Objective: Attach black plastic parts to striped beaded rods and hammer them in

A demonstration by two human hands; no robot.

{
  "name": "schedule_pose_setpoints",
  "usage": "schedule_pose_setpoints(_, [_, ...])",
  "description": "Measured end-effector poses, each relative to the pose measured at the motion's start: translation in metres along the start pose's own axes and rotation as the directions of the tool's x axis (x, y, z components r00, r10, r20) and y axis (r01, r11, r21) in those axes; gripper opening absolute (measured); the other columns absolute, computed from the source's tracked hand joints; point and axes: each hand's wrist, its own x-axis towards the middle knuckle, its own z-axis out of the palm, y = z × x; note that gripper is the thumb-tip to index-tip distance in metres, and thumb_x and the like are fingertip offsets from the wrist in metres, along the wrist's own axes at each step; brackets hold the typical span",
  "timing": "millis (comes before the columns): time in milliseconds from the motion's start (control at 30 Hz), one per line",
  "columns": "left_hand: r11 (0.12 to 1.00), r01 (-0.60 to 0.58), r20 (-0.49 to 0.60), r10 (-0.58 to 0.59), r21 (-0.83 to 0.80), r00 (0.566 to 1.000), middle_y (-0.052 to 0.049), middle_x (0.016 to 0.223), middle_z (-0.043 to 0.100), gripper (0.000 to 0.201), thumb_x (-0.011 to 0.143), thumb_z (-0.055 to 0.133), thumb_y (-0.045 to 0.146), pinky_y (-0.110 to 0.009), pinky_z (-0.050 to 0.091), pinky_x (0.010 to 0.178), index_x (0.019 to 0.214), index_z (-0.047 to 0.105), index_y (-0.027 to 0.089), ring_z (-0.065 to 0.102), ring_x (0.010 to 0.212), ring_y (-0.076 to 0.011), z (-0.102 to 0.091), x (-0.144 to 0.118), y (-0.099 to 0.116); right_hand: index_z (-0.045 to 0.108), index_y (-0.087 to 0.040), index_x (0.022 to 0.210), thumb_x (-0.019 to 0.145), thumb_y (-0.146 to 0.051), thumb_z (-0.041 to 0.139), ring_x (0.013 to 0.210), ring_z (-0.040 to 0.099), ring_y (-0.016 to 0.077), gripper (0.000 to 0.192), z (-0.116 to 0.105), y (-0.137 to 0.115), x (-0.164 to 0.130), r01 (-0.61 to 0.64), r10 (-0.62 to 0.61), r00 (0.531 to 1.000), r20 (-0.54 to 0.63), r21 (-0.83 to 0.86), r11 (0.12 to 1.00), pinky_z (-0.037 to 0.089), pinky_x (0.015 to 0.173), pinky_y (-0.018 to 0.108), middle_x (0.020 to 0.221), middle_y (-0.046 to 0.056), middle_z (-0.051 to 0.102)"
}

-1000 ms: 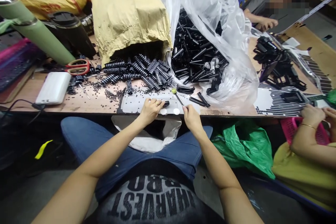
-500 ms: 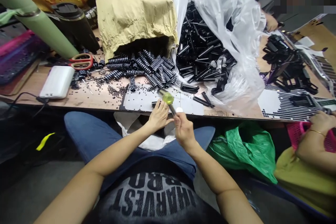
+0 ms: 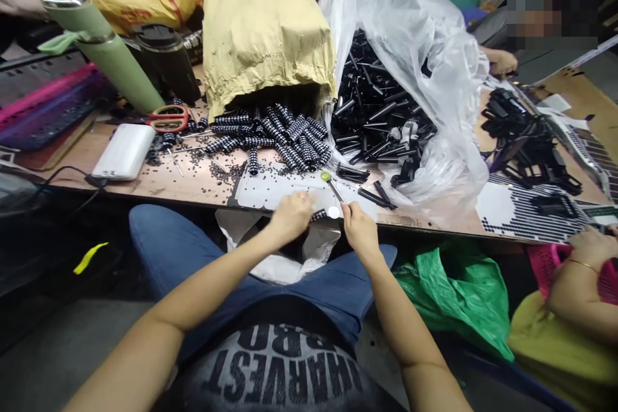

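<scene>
My right hand [image 3: 360, 230] is closed round the handle of a small hammer-like tool [image 3: 337, 190] with a thin metal shaft and a round yellow-green head, which lies low over the white plate [image 3: 261, 188]. My left hand [image 3: 292, 215] is at the plate's front edge, fingers curled and smeared by motion. Just right of it is a short black cylinder with white dots [image 3: 318, 214]; whether the fingers touch it is unclear. A pile of similar dotted black cylinders [image 3: 284, 135] spills from a yellow paper sack [image 3: 270, 32] behind the plate.
A clear plastic bag [image 3: 415, 32] full of black tubes stands right of the sack. Red-handled scissors [image 3: 168, 118], a white box [image 3: 124, 152] and a green flask [image 3: 118, 64] are at left. Tiny black bits litter the tabletop. A co-worker's hand [image 3: 591, 248] is at right.
The tool's head has moved from above my left hand to the right, down over the plate. My left hand has gone from spread to curled. The dotted cylinder now shows right of it.
</scene>
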Motion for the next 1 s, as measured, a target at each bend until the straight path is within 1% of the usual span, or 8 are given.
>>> schedule_pose_setpoints(133, [0.846,0.534,-0.293,-0.511,-0.002,0.808,-0.029,0.118,0.054,0.05,0.09,0.046,0.026,-0.048,0.043,0.09,0.132,0.043,-0.001,0.053,0.109,-0.0378,-0.027,0.031,-0.069,0.057,-0.018,0.097,0.1,-0.043,0.033,0.083,0.059,0.0202,0.035,0.015,0.025,0.019,0.006,-0.01,0.997,-0.079,-0.056,0.998,0.03,0.065,0.028,0.096,0.01,0.067])
schedule_pose_setpoints(233, [0.777,0.63,-0.211,-0.618,-0.011,0.758,-0.033,0.114,0.055,0.06,0.082,0.05,0.013,-0.05,0.043,0.09,0.136,0.034,-0.006,0.054,0.109,-0.0412,-0.034,0.054,-0.111,0.059,-0.016,0.105,0.097,-0.027,0.04,0.103,0.054,0.025,0.023,0.012,0.042,0.038,-0.001,-0.016,0.989,-0.15,-0.116,0.993,0.035,0.077,0.031,0.107,0.013,0.065])
schedule_pose_setpoints(333, [0.803,0.594,-0.133,-0.595,-0.052,0.793,-0.032,0.114,0.056,0.066,0.074,0.05,0.004,-0.051,0.043,0.092,0.137,0.033,-0.006,0.056,0.108,-0.0402,-0.034,0.054,-0.123,0.062,-0.013,0.105,0.09,-0.013,0.041,0.101,0.055,0.026,0.026,0.003,0.058,0.055,-0.036,0.024,0.996,-0.091,-0.135,0.99,0.036,0.082,0.034,0.105,0.015,0.067])
schedule_pose_setpoints(467, [0.8,0.479,-0.256,-0.578,-0.361,0.775,-0.022,0.12,0.056,0.06,0.077,0.049,0.009,-0.046,0.044,0.096,0.136,0.04,0.006,0.058,0.107,-0.0316,-0.025,0.034,-0.107,0.062,-0.016,0.108,0.092,-0.017,0.037,0.096,0.06,0.0228,0.03,-0.004,0.063,0.064,-0.029,0.039,0.989,-0.141,0.072,0.997,0.041,0.083,0.033,0.106,0.011,0.069])
schedule_pose_setpoints(700, [0.459,0.186,-0.073,-0.49,-0.869,0.869,-0.005,0.102,0.062,0.051,0.078,0.055,0.02,-0.025,0.05,0.057,0.129,0.05,0.021,0.055,0.055,-0.0087,0.005,0.022,-0.052,0.064,-0.013,0.104,0.079,-0.013,0.055,0.107,0.059,0.0313,0.027,0.0,0.063,0.067,-0.161,0.174,0.98,-0.098,0.131,0.978,0.043,0.092,0.045,0.107,0.019,0.067])
schedule_pose_setpoints(767, [0.357,0.176,-0.01,-0.464,-0.917,0.886,-0.003,0.091,0.062,0.05,0.077,0.059,0.023,-0.02,0.045,0.049,0.127,0.052,0.021,0.05,0.049,-0.0063,0.006,0.022,-0.033,0.063,-0.015,0.1,0.081,-0.018,0.056,0.099,0.064,0.0263,0.02,0.001,0.058,0.07,-0.114,0.202,0.97,-0.139,0.475,0.873,0.047,0.091,0.043,0.099,0.014,0.069])
schedule_pose_setpoints(900, [0.143,0.25,0.185,-0.361,-0.957,0.914,0.005,0.059,0.051,0.044,0.073,0.069,0.034,-0.017,0.032,0.036,0.11,0.06,0.013,0.038,0.039,-0.0047,-0.004,0.023,0.002,0.056,-0.02,0.092,0.071,-0.041,0.073,0.076,0.068,0.0177,0.034,0.005,0.017,0.066,0.01,0.027,1.0,-0.015,0.983,0.184,0.056,0.076,0.036,0.079,0.001,0.069])
schedule_pose_setpoints(1000, [0.062,0.31,0.274,-0.326,-0.949,0.905,0.007,0.049,0.046,0.037,0.064,0.077,0.037,-0.017,0.028,0.033,0.085,0.061,0.011,0.035,0.036,-0.004,-0.014,0.024,0.014,0.057,-0.02,0.092,0.068,-0.053,0.073,0.079,0.068,0.0187,0.044,0.001,-0.019,0.055,0.012,-0.114,0.993,-0.002,0.996,0.089,0.057,0.076,0.037,0.085,0.003,0.069])
